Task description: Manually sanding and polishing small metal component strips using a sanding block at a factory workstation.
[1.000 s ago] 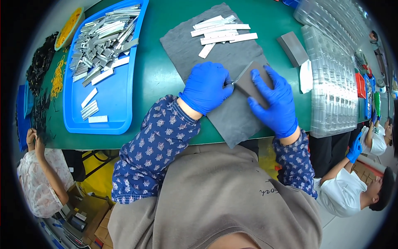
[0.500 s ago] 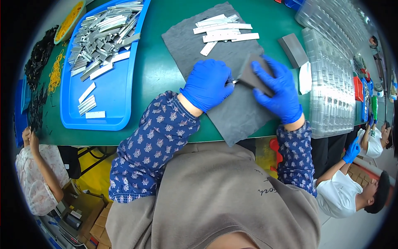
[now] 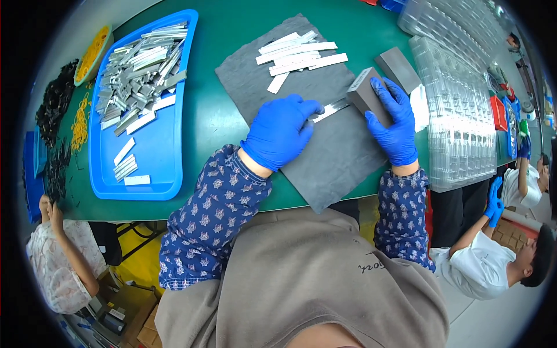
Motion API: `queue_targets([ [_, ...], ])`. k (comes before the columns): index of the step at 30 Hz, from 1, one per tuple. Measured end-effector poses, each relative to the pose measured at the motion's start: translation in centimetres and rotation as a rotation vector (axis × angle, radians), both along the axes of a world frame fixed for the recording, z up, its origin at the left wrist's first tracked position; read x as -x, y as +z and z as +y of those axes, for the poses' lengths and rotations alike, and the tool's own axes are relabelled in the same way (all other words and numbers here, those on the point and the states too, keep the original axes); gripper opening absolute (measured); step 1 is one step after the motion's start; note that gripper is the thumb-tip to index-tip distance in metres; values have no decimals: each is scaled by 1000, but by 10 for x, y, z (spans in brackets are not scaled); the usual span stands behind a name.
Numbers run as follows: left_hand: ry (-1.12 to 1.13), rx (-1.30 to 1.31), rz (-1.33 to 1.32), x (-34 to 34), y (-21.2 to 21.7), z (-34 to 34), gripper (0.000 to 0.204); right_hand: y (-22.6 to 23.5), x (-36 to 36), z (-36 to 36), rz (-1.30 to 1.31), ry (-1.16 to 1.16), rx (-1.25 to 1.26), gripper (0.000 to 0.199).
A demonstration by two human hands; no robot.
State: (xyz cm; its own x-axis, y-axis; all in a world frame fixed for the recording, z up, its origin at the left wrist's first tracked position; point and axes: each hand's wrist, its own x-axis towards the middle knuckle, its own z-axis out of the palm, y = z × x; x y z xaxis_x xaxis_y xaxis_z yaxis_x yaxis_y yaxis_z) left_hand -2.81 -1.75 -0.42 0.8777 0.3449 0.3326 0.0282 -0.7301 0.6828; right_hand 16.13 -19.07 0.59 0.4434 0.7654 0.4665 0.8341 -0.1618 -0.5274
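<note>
**Left hand at a strip, right hand around a block**

At far left, a co-worker holds both bare hands near black strands on the green table. Beside the strands lie loose yellow bands, with a bowl of more bands beyond them. Next comes a blue tray: metal strips heap its far part, and a few lie apart nearer the person.

The left hand, blue-gloved, is over the edge of a grey cloth. Its thumb and forefinger are apart, the forefinger at the strip's left end; whether the other fingers pinch it, I cannot tell. The strip lies slanted on the cloth, between the hands. Beyond it sits a pile of white strips.

The right hand, also blue-gloved, grips the grey block between thumb and fingers, tilted, by the strip's right end. Past it are a second block, a white item, stacked clear trays and another co-worker in blue gloves.
</note>
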Motion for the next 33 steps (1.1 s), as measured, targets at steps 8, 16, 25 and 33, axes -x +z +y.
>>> queue_targets([
  [8, -4, -41, 72, 0, 2, 4, 16, -4, -9, -4, 78, -30, -19, 56],
  [16, 48, -18, 140, -2, 5, 3, 12, -6, -10, -5, 74, -28, -27, 54],
  [25, 70, -9, 87, -2, -3, 6, 10, 2, 7, 3, -92, -110, 33, 57],
  [33, 99, -3, 81, -4, -4, 6, 11, 18, 47, 25, -319, -74, 279, 60],
])
